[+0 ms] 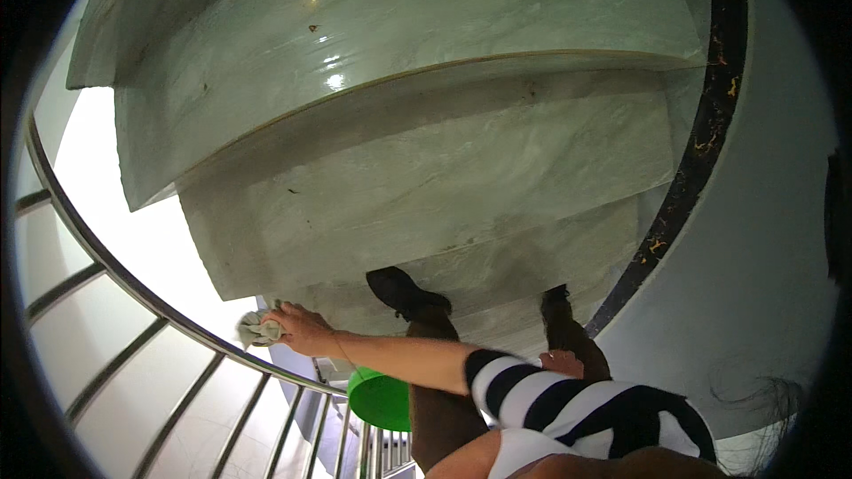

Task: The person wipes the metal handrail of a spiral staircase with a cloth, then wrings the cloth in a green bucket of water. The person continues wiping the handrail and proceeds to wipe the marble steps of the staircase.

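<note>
My right hand (pixel 306 329) reaches across to the left with its fingers closed on a crumpled pale cloth (pixel 257 330), close above the curved metal handrail (pixel 136 294) and just off the left end of a stone stair tread. My left hand (pixel 562 362) shows only in part behind the black-and-white striped sleeve (pixel 532 394), against my dark-clad right leg; whether it grips anything is not clear. Below my right forearm, a green plastic bucket or basin (pixel 379 400) is partly hidden by my other leg.
Broad, curved marble-like steps (pixel 426 179) fill the middle, with small dark specks of debris. My dark shoes (pixel 399 289) stand on lower treads. Metal balusters (pixel 183 406) and an open drop lie at the left. A black, gold-veined skirting (pixel 705 126) borders the wall at the right.
</note>
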